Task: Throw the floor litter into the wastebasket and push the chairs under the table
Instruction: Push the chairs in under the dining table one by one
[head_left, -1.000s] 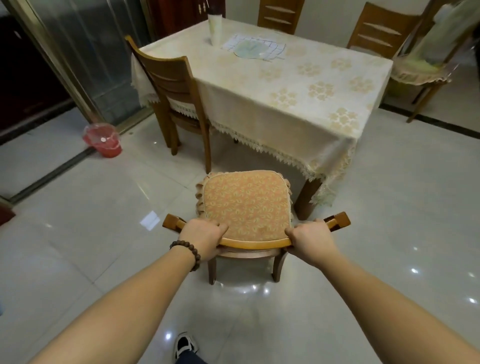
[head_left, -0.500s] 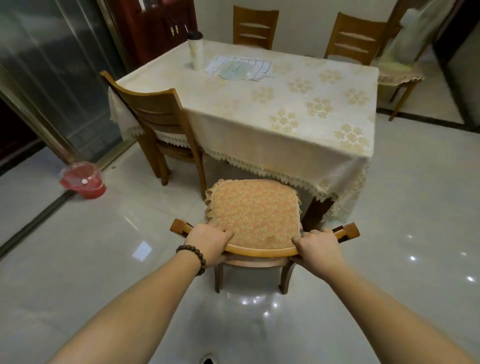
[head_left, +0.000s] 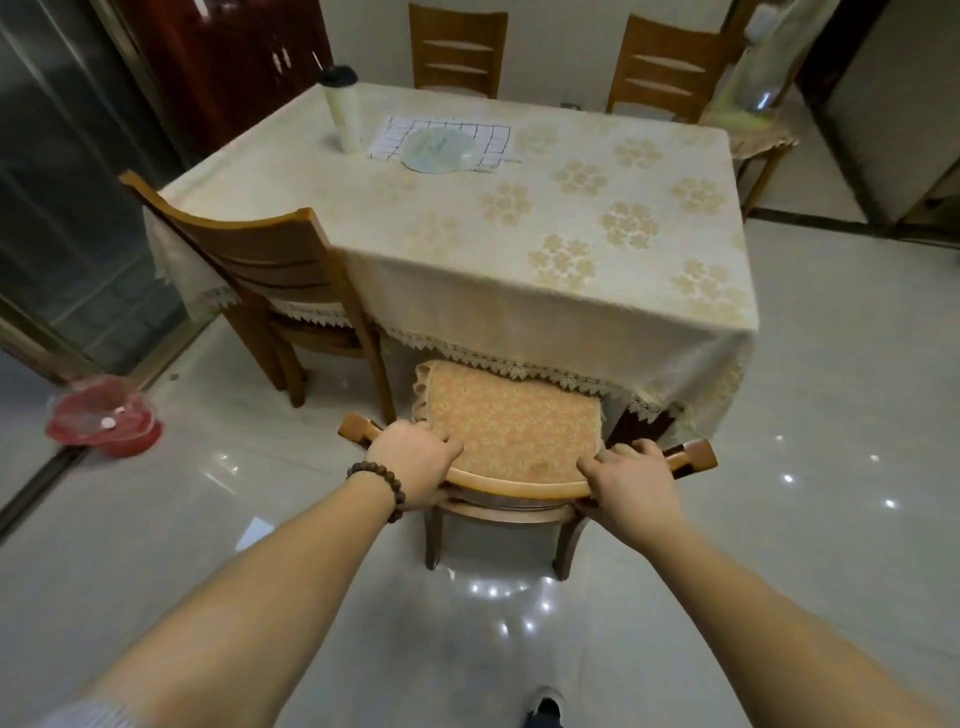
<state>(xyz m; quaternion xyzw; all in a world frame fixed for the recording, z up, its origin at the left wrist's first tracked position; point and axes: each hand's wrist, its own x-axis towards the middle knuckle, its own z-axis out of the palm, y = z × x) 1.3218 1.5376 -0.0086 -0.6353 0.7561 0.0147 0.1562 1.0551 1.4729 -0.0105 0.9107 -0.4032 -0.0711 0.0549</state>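
Both the left hand (head_left: 415, 457) and right hand (head_left: 631, 480) grip the back rail of the cushioned chair (head_left: 511, 434), its seat front just under the table (head_left: 519, 218) edge. It looks partly pushed in. The wastebasket (head_left: 104, 423) sits well left of the table; no floor litter shows.

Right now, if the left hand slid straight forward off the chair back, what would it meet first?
Probably the orange seat cushion just ahead of the left hand, then the tablecloth lace edge; depth is hard to judge.

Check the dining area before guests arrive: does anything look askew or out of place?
The chair on the table's left side stands angled to the edge. The cushioned chair both hands grip is only partly under the tablecloth.
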